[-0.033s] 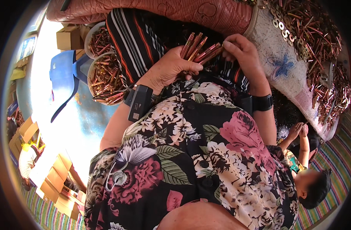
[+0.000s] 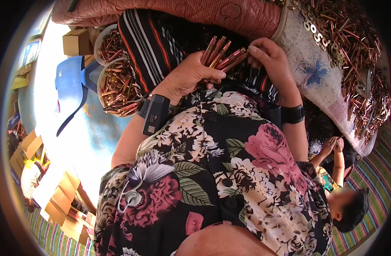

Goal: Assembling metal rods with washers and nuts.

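My left hand (image 2: 195, 74) is closed round a bundle of long, slender copper-coloured bolts (image 2: 217, 52), which fan out in two clusters above its fingers and thumb. My right hand (image 2: 270, 57) is curled, its thumb and fingertips at the outer end of a bolt (image 2: 234, 62) in the right cluster. Both hands are above my lap, over dark striped cloth (image 2: 150, 47). The lower ends of the bolts are hidden by the left hand's fingers.
Two round tubs (image 2: 102, 87) full of similar bolts stand at the left, near a blue plastic chair (image 2: 70, 79). A large heap of bolts (image 2: 353, 55) with flat washers (image 2: 313, 29) lies on cloth at the right. Another person (image 2: 332, 179) sits at the lower right. Cardboard boxes (image 2: 63, 198) stand at lower left.
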The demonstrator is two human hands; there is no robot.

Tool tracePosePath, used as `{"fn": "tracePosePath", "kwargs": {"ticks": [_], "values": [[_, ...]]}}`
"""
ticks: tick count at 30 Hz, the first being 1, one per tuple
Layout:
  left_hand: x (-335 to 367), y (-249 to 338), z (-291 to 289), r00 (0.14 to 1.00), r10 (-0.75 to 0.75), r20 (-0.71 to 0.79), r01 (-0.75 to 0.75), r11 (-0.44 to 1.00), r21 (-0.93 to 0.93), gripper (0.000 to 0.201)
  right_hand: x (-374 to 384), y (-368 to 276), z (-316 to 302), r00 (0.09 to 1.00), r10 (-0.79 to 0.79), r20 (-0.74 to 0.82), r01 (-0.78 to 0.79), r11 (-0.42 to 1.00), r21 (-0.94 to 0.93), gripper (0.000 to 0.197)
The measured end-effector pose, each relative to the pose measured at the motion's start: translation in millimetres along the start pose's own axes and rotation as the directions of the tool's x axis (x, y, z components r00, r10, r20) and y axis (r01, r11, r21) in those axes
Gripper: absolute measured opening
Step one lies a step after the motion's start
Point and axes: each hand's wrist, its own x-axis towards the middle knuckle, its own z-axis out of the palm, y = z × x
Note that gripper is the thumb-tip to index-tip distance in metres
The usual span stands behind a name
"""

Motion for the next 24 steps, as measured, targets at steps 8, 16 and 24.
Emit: {"fn": "tracePosePath", "kwargs": {"ticks": [8, 16, 24], "values": [[1.8, 0.2, 0.6, 1.000, 0.006, -0.011, -0.005, 0.999, 0.047, 0.033, 1.8, -2.6, 2.6, 0.999, 0.033, -0.013, -0.034, 0.999, -0.041, 0.013], [2.3, -4.5, -1.5, 1.000, -0.005, 0.008, 0.004, 1.000, 0.028, 0.032, -5.3, -2.1, -0.4, 0.997, 0.073, 0.009, -0.073, 0.993, 0.088, 0.013], [8.7, -4.2, -0.1, 1.000, 0.014, -0.013, -0.014, 1.000, -0.008, 0.026, 0.2, 4.4, -12.1, 0.992, 0.055, 0.117, -0.058, 0.998, 0.025, 0.014]]}}
